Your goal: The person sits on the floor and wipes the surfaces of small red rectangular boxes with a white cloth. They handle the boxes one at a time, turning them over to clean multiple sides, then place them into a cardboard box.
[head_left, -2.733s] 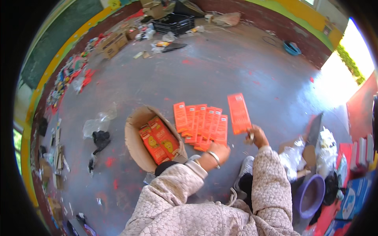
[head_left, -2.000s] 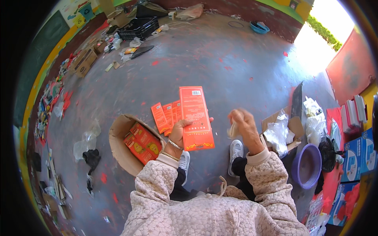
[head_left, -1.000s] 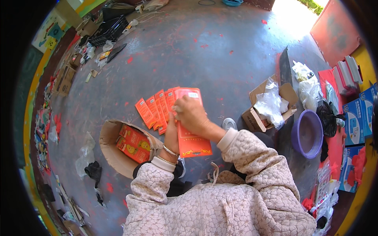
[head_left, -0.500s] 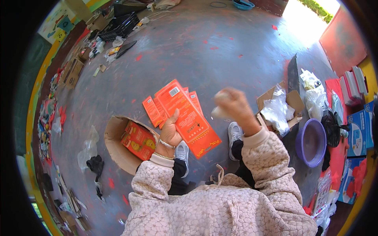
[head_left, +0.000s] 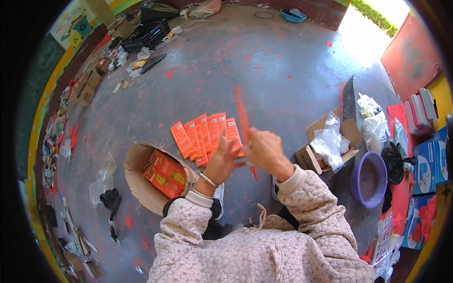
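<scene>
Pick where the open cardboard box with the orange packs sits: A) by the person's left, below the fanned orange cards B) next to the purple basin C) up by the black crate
A: the cardboard box lies on the floor by the left hand, just below the fanned orange cards.

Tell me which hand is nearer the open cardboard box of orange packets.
Left. The left hand is just right of the cardboard box, holding fanned packets. The right hand is farther right, beyond the left.

Flat carton turned edge-on
The orange carton [head_left: 243, 120], held flat half a second ago, is now gripped upright between both hands; the fan of cartons [head_left: 205, 137] is uncovered.
</scene>
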Demonstrator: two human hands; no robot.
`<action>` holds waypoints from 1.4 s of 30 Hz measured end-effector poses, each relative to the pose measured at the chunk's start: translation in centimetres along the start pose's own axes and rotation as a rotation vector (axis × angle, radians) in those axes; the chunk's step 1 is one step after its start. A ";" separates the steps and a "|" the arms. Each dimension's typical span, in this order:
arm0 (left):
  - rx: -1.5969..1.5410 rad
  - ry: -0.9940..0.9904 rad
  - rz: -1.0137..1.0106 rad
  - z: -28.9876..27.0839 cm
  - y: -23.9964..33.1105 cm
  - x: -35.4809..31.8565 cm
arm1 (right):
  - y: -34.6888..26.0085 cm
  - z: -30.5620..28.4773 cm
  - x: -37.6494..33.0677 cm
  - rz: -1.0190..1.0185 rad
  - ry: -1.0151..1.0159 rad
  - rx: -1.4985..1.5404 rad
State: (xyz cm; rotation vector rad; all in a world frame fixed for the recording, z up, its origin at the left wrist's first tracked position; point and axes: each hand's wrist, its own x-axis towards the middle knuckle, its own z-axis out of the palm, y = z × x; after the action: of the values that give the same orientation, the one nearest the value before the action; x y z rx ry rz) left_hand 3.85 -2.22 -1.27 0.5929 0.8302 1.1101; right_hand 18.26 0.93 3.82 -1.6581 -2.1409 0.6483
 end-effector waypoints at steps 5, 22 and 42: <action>-0.438 -0.313 -0.105 0.7 0.9 0.4 | -2.5 2.1 -1.6 -0.253 -0.060 0.205; -0.287 -0.391 -0.323 1.9 0.8 -3.5 | 5.0 -1.5 5.8 -0.220 0.598 -0.139; -0.165 -0.132 -0.273 0.0 0.9 -0.9 | -3.8 3.7 -2.9 -0.776 0.085 0.318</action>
State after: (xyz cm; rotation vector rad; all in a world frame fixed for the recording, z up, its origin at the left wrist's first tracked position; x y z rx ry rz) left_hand 3.17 -2.70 -0.35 0.3970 0.6753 0.8700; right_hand 13.97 -3.15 2.86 -0.5942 -2.2279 0.6019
